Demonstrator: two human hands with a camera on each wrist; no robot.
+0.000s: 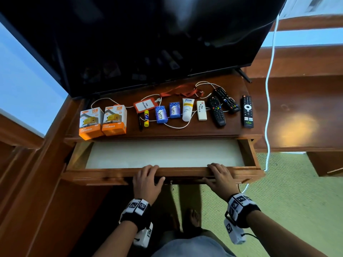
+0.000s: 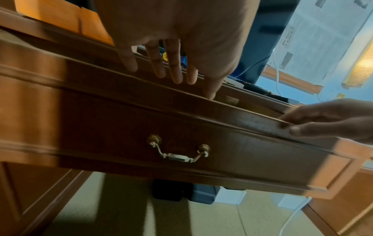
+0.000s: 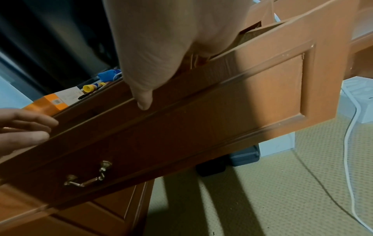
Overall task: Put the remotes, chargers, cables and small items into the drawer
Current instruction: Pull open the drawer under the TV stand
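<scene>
The wooden drawer [image 1: 185, 171] is pulled out, showing a bare white liner [image 1: 163, 154]. My left hand [image 1: 146, 178] grips the drawer's front rim, fingers over the top, thumb on the face. My right hand [image 1: 220, 176] grips the same rim further right. On the desk top behind lie two orange charger boxes [image 1: 91, 123], a badge holder [image 1: 144, 105], a glue stick [image 1: 146, 118], two blue soap bars [image 1: 161, 114], a white tube [image 1: 187, 109], a white remote [image 1: 201, 110], three black remotes [image 1: 216, 111] and a white cable [image 1: 178, 127].
A large dark TV [image 1: 148, 43] leans over the back of the desk. A long white cord [image 1: 268, 108] hangs down at the right to the carpet [image 1: 297, 191]. The drawer's brass handle [image 2: 178, 150] sits below my hands. More wooden furniture stands left and right.
</scene>
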